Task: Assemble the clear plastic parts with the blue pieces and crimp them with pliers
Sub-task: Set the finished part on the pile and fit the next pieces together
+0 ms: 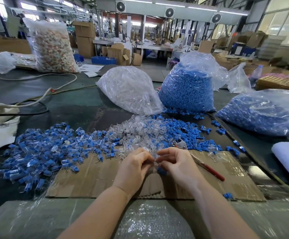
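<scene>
Left hand: your left hand (134, 167) sits at 6 o'clock on the cardboard sheet (92, 180), fingers curled, tips pinching a small clear part (155, 162) where the two hands meet
Right hand: your right hand (176, 165) faces it, fingers curled in; blue pieces (161, 171) show under the palm, so it looks to hold those while the fingertips meet the clear part
Step, judged: fitting blue into clear between the fingertips; crimp not yet done on this one
Pliers: the pliers (198, 161) lie on the cardboard just beside your right hand, at its 2 o'clock; metal nose (180, 143) toward 11 o'clock, red handle toward 4 o'clock
Key relation: long axis runs 11 to 4 alongside the right hand; the right hand is the nearer one, the left would have to cross over
Loose stock: clear parts pile (137, 128) at 12 o'clock of the hands, just beyond the fingertips
Finished heap: assembled blue-and-clear pieces (40, 150) spread toward 9 o'clock
Bags: clear-part bag (128, 88) and blue-piece bag (186, 88) farther off at 12 to 1 o'clock
Caution: the joint itself is hidden by fingers; you cannot tell whether it is seated
</scene>
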Tool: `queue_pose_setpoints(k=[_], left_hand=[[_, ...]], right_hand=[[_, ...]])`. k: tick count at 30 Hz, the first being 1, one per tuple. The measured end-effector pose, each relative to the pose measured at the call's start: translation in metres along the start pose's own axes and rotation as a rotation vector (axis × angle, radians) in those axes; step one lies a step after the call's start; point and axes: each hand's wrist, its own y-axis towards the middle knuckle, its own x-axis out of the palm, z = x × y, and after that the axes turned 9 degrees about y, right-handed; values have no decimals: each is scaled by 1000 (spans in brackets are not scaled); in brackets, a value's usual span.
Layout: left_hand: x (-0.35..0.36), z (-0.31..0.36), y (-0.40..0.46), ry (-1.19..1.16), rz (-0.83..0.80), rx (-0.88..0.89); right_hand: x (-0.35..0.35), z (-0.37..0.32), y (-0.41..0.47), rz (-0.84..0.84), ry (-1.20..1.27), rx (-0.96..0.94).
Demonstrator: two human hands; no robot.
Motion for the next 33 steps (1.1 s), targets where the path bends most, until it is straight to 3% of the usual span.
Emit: queue_pose_setpoints(k=[3, 9, 21, 33], left_hand=[[1, -1, 0, 15, -27, -25], [1, -1, -1, -2, -50, -78], [1, -3, 1, -85, -23, -200], [0, -4, -1, -224, 72, -238]], right_hand=[[-6, 5, 0, 105, -355, -81], [-3, 14, -4, 59, -737, -58], [21, 36, 3, 306, -635, -212], [21, 39, -4, 315, -532, -318]])
